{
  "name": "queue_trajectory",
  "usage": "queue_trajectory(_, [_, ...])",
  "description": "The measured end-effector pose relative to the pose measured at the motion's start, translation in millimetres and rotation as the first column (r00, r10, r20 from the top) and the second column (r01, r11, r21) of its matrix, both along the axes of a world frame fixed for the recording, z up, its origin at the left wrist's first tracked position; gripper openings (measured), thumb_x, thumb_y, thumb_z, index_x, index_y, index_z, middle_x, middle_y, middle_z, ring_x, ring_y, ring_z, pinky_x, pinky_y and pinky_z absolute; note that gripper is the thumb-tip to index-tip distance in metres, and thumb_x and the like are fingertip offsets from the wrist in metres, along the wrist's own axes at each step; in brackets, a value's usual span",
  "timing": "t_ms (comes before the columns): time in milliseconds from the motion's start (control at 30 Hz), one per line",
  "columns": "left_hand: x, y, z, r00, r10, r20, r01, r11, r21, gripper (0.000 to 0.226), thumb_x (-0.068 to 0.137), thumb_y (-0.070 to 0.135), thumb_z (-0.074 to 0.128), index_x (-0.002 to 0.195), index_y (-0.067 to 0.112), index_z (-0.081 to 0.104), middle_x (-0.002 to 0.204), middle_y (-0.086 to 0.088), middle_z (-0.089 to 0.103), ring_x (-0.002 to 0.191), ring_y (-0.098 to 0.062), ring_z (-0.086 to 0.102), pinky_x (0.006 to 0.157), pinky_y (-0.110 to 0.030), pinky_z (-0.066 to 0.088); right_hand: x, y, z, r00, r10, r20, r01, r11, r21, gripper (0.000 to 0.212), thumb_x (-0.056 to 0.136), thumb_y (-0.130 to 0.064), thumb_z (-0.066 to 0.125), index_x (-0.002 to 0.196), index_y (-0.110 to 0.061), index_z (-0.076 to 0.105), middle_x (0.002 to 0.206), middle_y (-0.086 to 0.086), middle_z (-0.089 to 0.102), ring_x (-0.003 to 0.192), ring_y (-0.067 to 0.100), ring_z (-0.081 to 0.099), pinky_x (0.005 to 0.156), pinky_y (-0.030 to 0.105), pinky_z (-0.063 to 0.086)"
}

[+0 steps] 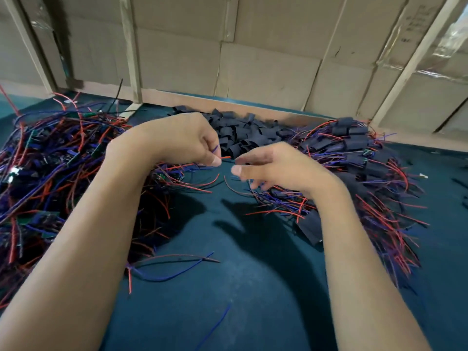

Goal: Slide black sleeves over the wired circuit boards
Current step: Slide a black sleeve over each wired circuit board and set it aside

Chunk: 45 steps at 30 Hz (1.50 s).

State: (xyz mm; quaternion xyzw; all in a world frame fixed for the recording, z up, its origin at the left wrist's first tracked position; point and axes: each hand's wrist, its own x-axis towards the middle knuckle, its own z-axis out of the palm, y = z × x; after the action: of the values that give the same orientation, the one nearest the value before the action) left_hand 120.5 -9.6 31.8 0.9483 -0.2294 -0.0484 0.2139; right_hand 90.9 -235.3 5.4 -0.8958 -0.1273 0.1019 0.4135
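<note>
1. A wall of brown cardboard boxes point(266, 62) stands far beyond both hands.
2. The counter point(240, 287) has a dark teal cover. Both arms reach out over it, and it shows bare between them.
3. A big heap of wired circuit boards point(50, 168) lies to the left of the left hand. It is a tangle of red and blue wires with small green boards peeking out.
4. Another heap lies to the right of the right hand and partly under it. These are sleeved boards point(354, 148), with black covers on and red and blue wires sticking out.
5. A pile of black sleeves point(243, 133) sits just behind the two hands, between the two heaps.
6. The left hand point(182, 140) is up above the counter with its fingers curled. Its thumb and fingers pinch thin wire ends point(224, 157), one red and one blue. The red tip pokes out toward the right hand.
7. The right hand point(273, 165) is near the left hand but not touching it. Its fingers are loosely bent and spread out, a bit blurry. It looks like it holds nothing.
8. A few loose wires point(172, 264) lie on the counter, down below the left hand and beside the left arm.
</note>
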Motion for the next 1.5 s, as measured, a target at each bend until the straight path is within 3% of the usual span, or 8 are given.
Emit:
queue_trajectory(233, [-4,-13,-3,0.995,-0.059,0.074,0.057,0.998,0.023,0.006,0.085,0.032,0.077,0.083,0.03,0.071,0.076,0.006,0.069,0.076,-0.017,0.065,0.074,-0.033,0.051,9,6,-11,0.999,-0.009,0.047,-0.005,0.96,0.28,0.011,0.088,-0.022,0.078,0.086,-0.011,0.078,0.076,0.006,0.077,0.068,0.015,0.07,0.071,0.029,0.06])
queue_trajectory(533, [-5,-34,-12,0.994,-0.102,-0.028,0.102,0.995,-0.002,0.016,0.086,0.024,0.078,0.102,0.026,0.073,0.082,0.007,0.075,0.061,0.004,0.061,0.067,-0.02,0.047,0,-33,11,0.991,-0.057,0.122,0.058,0.998,-0.007,0.018,0.093,-0.005,0.07,0.077,-0.014,0.07,0.062,-0.002,0.067,0.05,0.001,0.061,0.053,0.015,0.052])
queue_trajectory(667, [-2,-27,-19,0.985,-0.081,-0.151,0.096,0.991,0.092,0.015,0.086,0.024,0.078,0.1,0.028,0.076,0.078,0.014,0.075,0.056,0.007,0.061,0.069,-0.026,0.051,-8,-66,19,0.985,-0.144,0.093,0.151,0.986,-0.072,0.018,0.097,-0.008,0.065,0.081,-0.013,0.067,0.07,0.003,0.065,0.055,0.004,0.062,0.064,0.024,0.06])
queue_trajectory(833, [0,-34,-25,0.984,-0.022,-0.176,0.068,0.964,0.257,0.06,0.072,0.062,0.078,0.125,0.043,0.058,0.112,0.021,0.066,0.101,-0.005,0.063,0.097,-0.033,0.045,-17,-81,26,0.98,-0.195,0.04,0.186,0.967,0.175,0.017,0.103,-0.008,0.055,0.087,-0.009,0.061,0.084,0.012,0.067,0.077,0.026,0.064,0.08,0.043,0.057])
queue_trajectory(933, [-4,-50,-31,0.987,-0.13,-0.095,0.139,0.985,0.099,0.071,0.076,0.062,0.075,0.14,0.042,0.05,0.134,0.019,0.055,0.12,-0.006,0.054,0.102,-0.028,0.037,-21,-75,34,0.987,-0.151,0.056,0.122,0.93,0.346,0.018,0.106,-0.01,0.05,0.089,-0.01,0.056,0.086,0.012,0.071,0.076,0.026,0.069,0.079,0.043,0.059])
queue_trajectory(1133, [-6,-62,-34,0.989,-0.139,0.054,0.148,0.951,-0.271,0.015,0.099,0.025,0.061,0.108,0.017,0.071,0.092,0.008,0.076,0.093,-0.01,0.07,0.092,-0.027,0.051,-20,-65,49,0.968,-0.226,0.107,0.125,0.809,0.574,0.011,0.106,-0.012,0.051,0.096,-0.013,0.055,0.086,0.01,0.074,0.083,0.031,0.075,0.081,0.046,0.062])
queue_trajectory(1300, [-13,-60,-20,0.962,-0.128,-0.239,-0.099,0.654,-0.75,0.018,0.101,0.018,0.06,0.114,0.007,0.063,0.086,-0.008,0.07,0.061,-0.016,0.063,0.048,-0.026,0.051,-15,-67,55,0.711,-0.623,0.326,0.489,0.771,0.408,0.006,0.098,-0.027,0.062,0.097,-0.022,0.058,0.084,-0.002,0.069,0.065,0.013,0.068,0.075,0.045,0.064])
queue_trajectory(1500, [-21,-75,-13,0.95,-0.174,-0.259,-0.116,0.572,-0.812,0.011,0.096,0.02,0.067,0.103,0.012,0.061,0.077,-0.01,0.074,0.043,-0.007,0.041,0.036,-0.016,0.023,-21,-42,49,0.974,-0.219,-0.06,0.227,0.915,0.334,0.059,0.09,-0.064,0.064,0.091,-0.006,0.073,0.078,0.008,0.074,0.067,0.024,0.071,0.068,0.042,0.064])
